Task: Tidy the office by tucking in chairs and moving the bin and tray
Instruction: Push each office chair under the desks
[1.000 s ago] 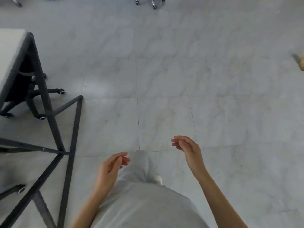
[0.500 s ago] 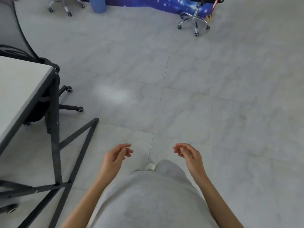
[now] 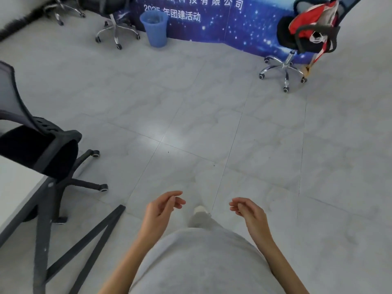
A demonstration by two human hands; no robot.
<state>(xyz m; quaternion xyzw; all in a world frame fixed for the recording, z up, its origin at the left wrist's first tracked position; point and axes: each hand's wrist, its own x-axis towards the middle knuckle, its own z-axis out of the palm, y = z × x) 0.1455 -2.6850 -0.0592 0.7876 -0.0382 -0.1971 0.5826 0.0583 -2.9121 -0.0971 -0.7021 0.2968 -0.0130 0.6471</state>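
A blue bin point(image 3: 156, 28) stands on the floor at the far wall, against a dark blue banner. A black mesh office chair point(image 3: 40, 149) sits at the left with its seat partly under the white desk point(image 3: 14, 187). Another black chair point(image 3: 305, 37), with red fabric draped over it, stands at the far right. Two more chairs point(image 3: 115, 20) are at the far left by the bin. My left hand point(image 3: 162, 209) and my right hand point(image 3: 249, 211) hang in front of me, fingers loosely curled, holding nothing. No tray is in view.
Dark metal desk legs and braces point(image 3: 91, 236) angle across the floor at lower left. The blue starry banner point(image 3: 233, 24) lines the far wall. Pale marbled floor tiles point(image 3: 212, 124) stretch between me and the bin.
The view has tilted up and forward, bringing the bin, the banner and the far chairs into sight. Both hands stay empty in front of me.
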